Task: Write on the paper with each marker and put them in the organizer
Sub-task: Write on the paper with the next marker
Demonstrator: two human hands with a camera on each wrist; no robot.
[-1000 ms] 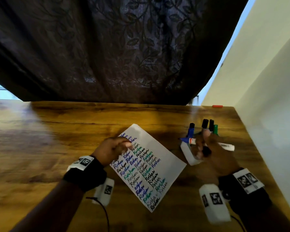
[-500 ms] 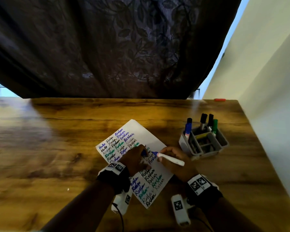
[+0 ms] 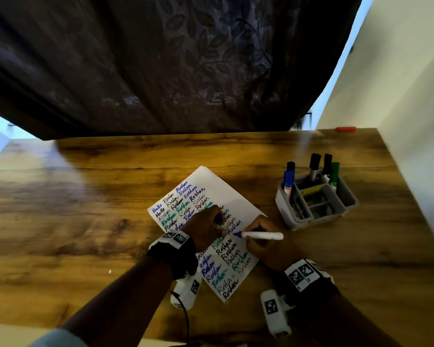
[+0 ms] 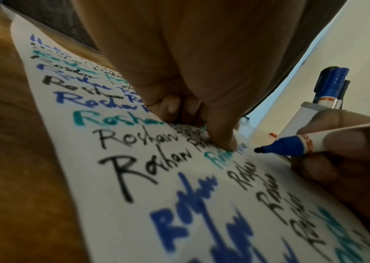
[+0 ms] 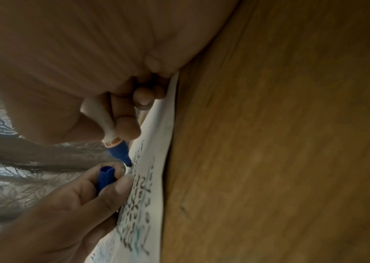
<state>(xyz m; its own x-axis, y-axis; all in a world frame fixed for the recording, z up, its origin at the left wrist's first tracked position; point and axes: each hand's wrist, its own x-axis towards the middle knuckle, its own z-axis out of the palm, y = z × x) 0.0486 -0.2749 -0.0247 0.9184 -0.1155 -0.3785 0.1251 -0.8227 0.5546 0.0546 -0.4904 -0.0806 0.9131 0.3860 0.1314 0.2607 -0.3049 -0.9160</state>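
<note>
1. Wood-grain table (image 3: 85,196) fills the scene, with a dark leaf-patterned curtain (image 3: 161,58) hanging behind it and a pale wall (image 3: 398,96) on the right.
2. A second ago the right hand (image 3: 268,249) was up at the organizer (image 3: 346,204) taking out the blue marker (image 3: 261,235); now it pinches that marker over the paper (image 3: 236,196), fingers curled round the white barrel.
3. The left hand (image 3: 203,229) has slid down the sheet. It now presses the paper with its fingertips while its curled fingers hold the blue cap (image 5: 105,176).
4. The bare tip sits at, or just above, the paper beside the last blue word; contact cannot be told.
5. So the marker is uncapped and writing is starting. Recapping it and returning it to the organizer are yet to do.
6. The organizer stands well to the right of the sheet, holding several capped markers (image 3: 313,166) upright.
7. A small red thing (image 3: 345,129) lies at the table's far right edge.
</note>
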